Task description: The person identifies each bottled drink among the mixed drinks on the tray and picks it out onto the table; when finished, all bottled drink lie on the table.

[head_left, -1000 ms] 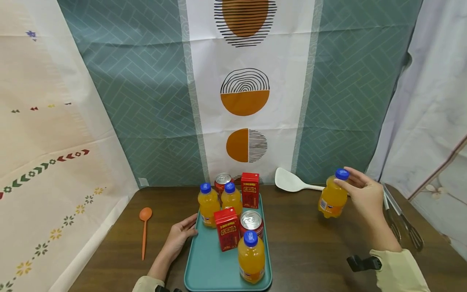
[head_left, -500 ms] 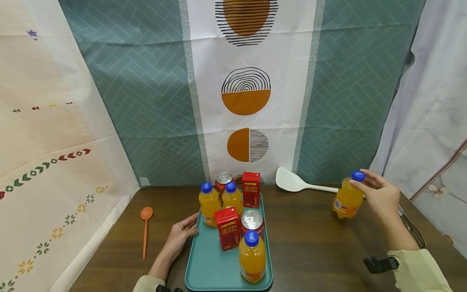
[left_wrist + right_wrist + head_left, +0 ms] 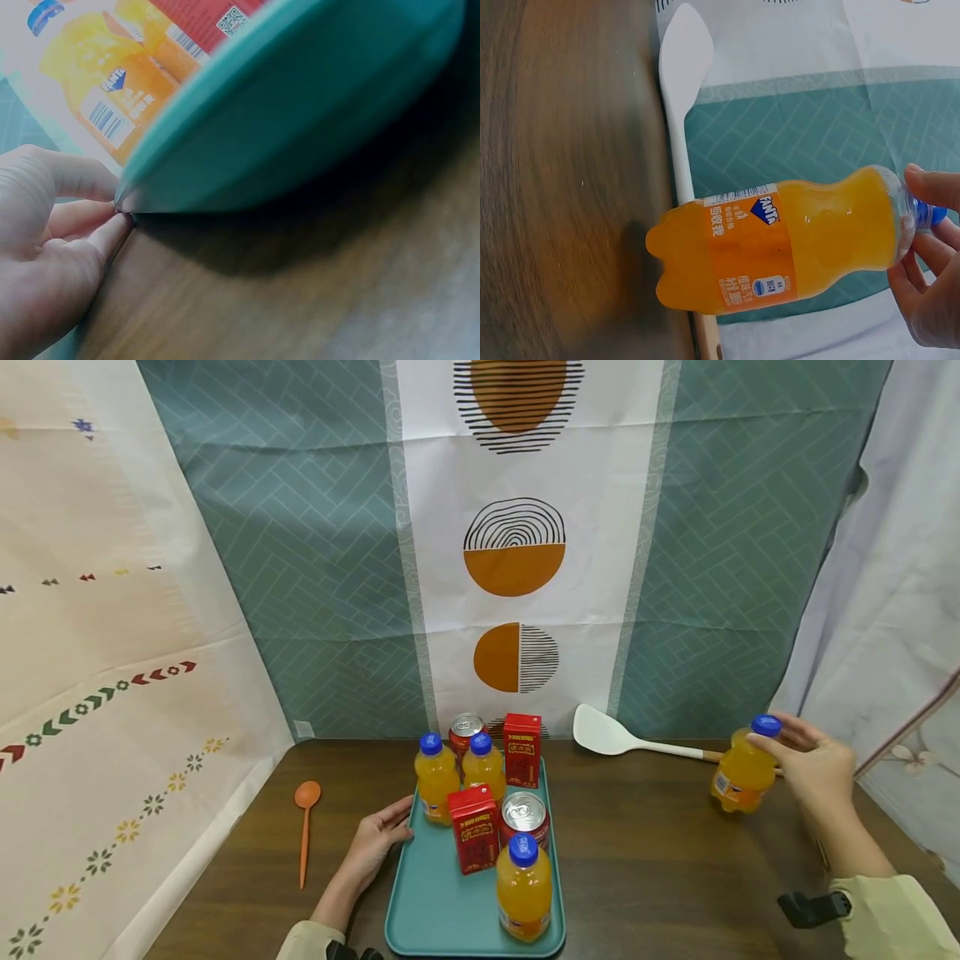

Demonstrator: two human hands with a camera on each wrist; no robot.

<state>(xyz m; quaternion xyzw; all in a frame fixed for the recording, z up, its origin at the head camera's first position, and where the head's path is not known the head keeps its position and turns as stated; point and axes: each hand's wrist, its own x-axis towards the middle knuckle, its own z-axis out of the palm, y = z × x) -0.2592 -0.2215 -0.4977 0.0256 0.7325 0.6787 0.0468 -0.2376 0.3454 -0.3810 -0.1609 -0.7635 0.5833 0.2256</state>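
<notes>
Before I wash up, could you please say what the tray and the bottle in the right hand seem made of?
The tray looks like smooth plastic, from its even teal colour and rounded rim; coated metal is possible. The bottle is probably clear, glossy plastic: orange liquid shows through, and its base is lobed.

The place resembles a staged corner with kitchen leanings: a green-and-white printed cloth (image 3: 517, 547) hangs behind a dark wooden desk (image 3: 637, 852), which carries a white spatula (image 3: 609, 737), an orange spoon (image 3: 307, 795) and a teal tray (image 3: 446, 910).
</notes>
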